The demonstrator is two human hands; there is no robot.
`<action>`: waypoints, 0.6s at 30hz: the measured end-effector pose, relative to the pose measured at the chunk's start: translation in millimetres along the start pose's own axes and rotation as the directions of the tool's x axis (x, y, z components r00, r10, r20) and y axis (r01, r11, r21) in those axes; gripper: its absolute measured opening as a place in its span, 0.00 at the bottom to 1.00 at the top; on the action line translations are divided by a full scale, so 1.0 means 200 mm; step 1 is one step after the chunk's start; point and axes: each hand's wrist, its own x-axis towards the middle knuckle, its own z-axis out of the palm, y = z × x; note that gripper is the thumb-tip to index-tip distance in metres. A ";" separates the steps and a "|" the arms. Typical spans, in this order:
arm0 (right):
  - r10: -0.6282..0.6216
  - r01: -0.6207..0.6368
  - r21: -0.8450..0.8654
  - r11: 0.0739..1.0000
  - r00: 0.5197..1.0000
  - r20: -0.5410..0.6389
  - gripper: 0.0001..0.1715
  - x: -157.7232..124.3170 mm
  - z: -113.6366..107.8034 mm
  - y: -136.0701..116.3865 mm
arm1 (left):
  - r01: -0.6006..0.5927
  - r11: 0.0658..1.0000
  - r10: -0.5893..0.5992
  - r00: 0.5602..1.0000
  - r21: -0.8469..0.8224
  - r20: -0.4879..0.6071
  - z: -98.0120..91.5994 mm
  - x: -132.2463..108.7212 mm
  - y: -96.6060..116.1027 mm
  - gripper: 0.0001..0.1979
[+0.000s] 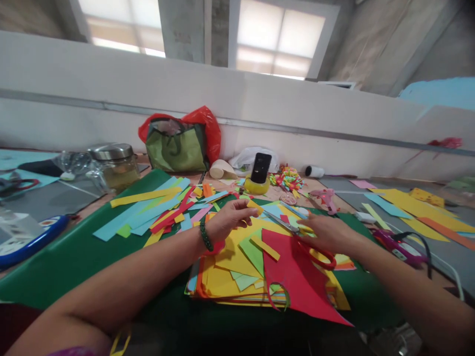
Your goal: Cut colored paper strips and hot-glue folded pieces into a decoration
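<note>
Between the thumb and fingers of my left hand (237, 216) is a small yellow strip (254, 206). My right hand (324, 231) grips scissors (280, 221) with red handles, whose blades point left and reach close to the strip. Whether the blades touch it I cannot tell. Below both hands lies a stack of coloured sheets, with a yellow sheet (222, 277) showing on it. A red sheet (293, 272) with cut-out edges rests on top, under the scissors. A short yellow strip (265, 248) and green pieces (252, 252) lie beside it.
Coloured strips (148, 207) spread over the green mat (74, 247) at left. Behind are a glass jar mug (118, 170), a green bag (176, 148), a phone (261, 168) on a yellow stand, and a pink glue gun (324, 199). A purple device (399, 249) with a cable sits right.
</note>
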 end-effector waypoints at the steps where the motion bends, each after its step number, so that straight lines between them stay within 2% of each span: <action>1: -0.042 0.053 0.116 0.992 0.995 -0.092 0.21 0.01 -0.03 -0.03 | 0.000 1.000 0.000 1.000 0.011 -0.002 0.00 0.00 0.00 0.17; 2: -0.086 0.137 0.260 0.956 0.976 -0.198 0.20 0.02 -0.07 -0.07 | -0.002 1.000 0.002 1.000 0.030 -0.004 0.00 0.00 0.00 0.17; 5: -0.153 0.390 0.572 0.721 0.896 -0.418 0.17 0.07 -0.13 -0.22 | -0.025 0.992 0.028 0.999 0.121 -0.021 0.00 -0.01 -0.01 0.16; 7: -0.160 0.477 0.664 0.576 0.862 -0.480 0.15 0.14 -0.14 -0.31 | -0.030 0.987 0.037 0.999 0.161 -0.039 -0.01 -0.01 -0.02 0.14; 10: -0.161 0.496 0.747 0.443 0.863 -0.478 0.15 0.24 -0.14 -0.37 | -0.021 0.987 0.027 0.999 0.160 -0.039 -0.02 -0.01 0.00 0.14; 13: -0.186 0.467 0.797 0.384 0.884 -0.428 0.15 0.30 -0.16 -0.37 | -0.083 0.989 0.087 0.996 0.123 -0.027 -0.07 0.02 0.06 0.18; 14: -0.197 0.462 0.800 0.383 0.887 -0.418 0.15 0.31 -0.17 -0.37 | -0.127 0.986 0.135 0.989 0.108 -0.063 -0.09 0.03 0.08 0.19; 16: -0.200 0.473 0.770 0.428 0.880 -0.430 0.15 0.33 -0.19 -0.39 | -0.138 0.976 0.154 0.985 0.169 -0.081 -0.13 0.04 0.13 0.21; 18: -0.169 0.497 0.692 0.523 0.857 -0.487 0.14 0.34 -0.19 -0.42 | -0.109 0.952 0.127 0.991 0.287 -0.048 -0.17 0.05 0.16 0.23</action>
